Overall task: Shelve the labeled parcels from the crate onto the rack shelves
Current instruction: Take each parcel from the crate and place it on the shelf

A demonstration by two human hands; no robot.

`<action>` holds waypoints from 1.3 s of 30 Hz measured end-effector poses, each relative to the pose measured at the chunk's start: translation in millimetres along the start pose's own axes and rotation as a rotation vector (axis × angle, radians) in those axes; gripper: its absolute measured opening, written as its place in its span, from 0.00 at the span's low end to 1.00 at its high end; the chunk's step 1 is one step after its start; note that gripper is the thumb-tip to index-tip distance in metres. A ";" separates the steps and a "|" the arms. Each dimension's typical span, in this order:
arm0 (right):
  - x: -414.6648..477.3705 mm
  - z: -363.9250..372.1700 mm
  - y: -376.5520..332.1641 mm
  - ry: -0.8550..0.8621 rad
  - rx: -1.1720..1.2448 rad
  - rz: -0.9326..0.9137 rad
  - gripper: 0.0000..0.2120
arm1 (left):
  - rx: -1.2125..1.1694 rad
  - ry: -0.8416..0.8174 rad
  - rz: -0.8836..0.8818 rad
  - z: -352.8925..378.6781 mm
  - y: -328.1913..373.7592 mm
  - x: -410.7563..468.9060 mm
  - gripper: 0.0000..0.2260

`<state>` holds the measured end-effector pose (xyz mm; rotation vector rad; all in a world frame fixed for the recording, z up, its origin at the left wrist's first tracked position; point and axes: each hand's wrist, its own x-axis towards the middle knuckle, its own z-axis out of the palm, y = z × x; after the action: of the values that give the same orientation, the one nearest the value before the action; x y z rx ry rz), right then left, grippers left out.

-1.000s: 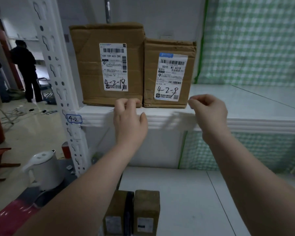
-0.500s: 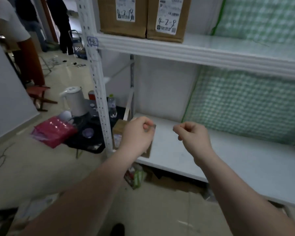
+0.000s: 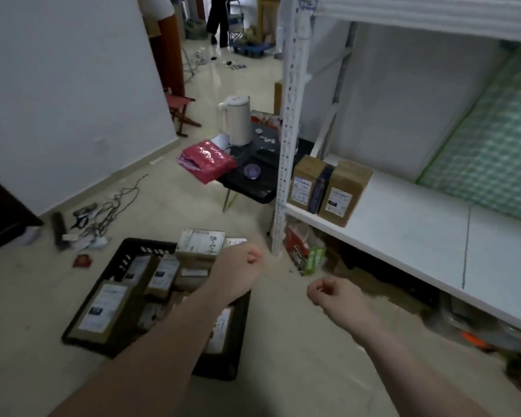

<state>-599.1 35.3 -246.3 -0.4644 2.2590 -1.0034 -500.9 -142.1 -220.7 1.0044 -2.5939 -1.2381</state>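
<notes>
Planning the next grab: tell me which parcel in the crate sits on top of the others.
The white-topped parcel at the far edge of the crate, just beyond the left hand; the rest lie lower inside.

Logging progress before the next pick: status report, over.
Left hand and right hand curled, both empty. Crate on floor, holding many labeled parcels, left hand over it. Nothing in the way.

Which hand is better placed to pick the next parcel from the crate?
Probably left. The left hand hangs empty over the crate and its parcels; the right hand is over bare floor beside it.
</notes>
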 end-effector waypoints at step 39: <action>72.1 363.8 -23.1 -0.109 -0.275 0.518 0.29 | 0.004 -0.249 -0.571 -131.8 -370.5 4.1 0.13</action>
<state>-411.4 -214.7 -447.1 -0.0307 2.2535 -0.3991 -264.8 -399.3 -401.6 1.7821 -2.5654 -1.5553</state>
